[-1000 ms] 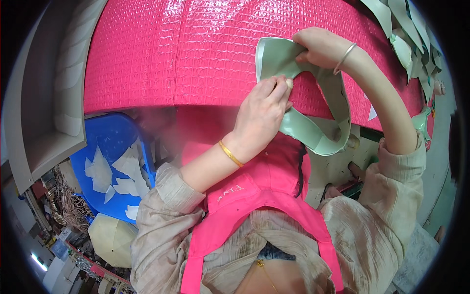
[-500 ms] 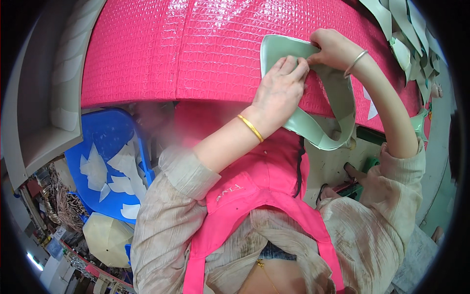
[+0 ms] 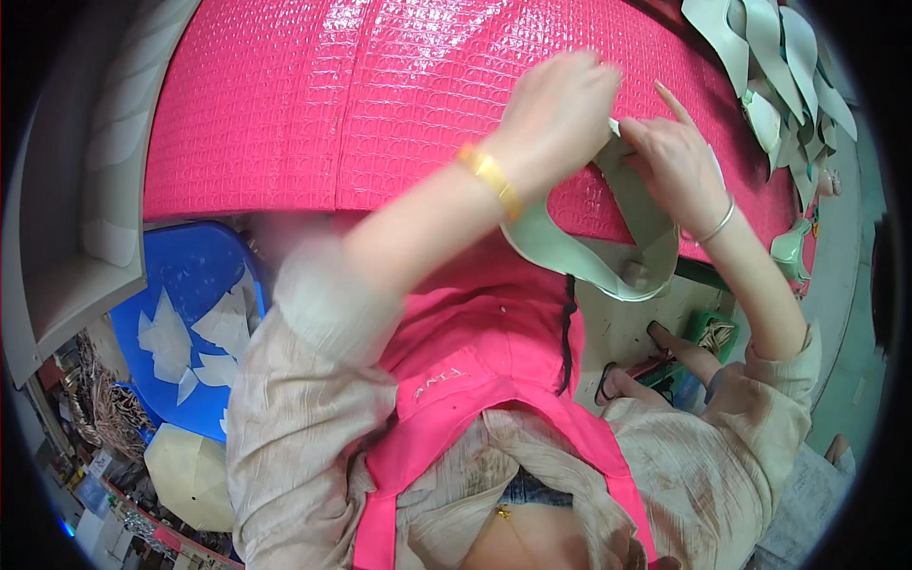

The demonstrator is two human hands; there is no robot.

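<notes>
A pale green curved band of leather-like sheet (image 3: 573, 258), shaped like a shoe upper, hangs in a loop over the near edge of the pink padded table (image 3: 408, 123). My right hand (image 3: 676, 176) pinches its upper end between thumb and fingers, the index finger raised. Just left of that, my left hand (image 3: 560, 109) is above the table, bent at the wrist and smeared by motion. Its fingertips are too blurred to read, and part of the band is hidden behind this hand and wrist.
Several similar pale pieces (image 3: 760, 47) hang over the table's far right side. At the left stand a grey shelf (image 3: 90, 313) and a blue plastic chair (image 3: 180, 252) with white scraps (image 3: 169, 337). A cream stool seat (image 3: 195, 475) is below it. Another person's foot (image 3: 617, 380) shows under the table.
My left hand has left the band's flat part and moved up, away from me. My right hand has come nearer, its index finger now raised. The band's upper part has turned out of sight.
</notes>
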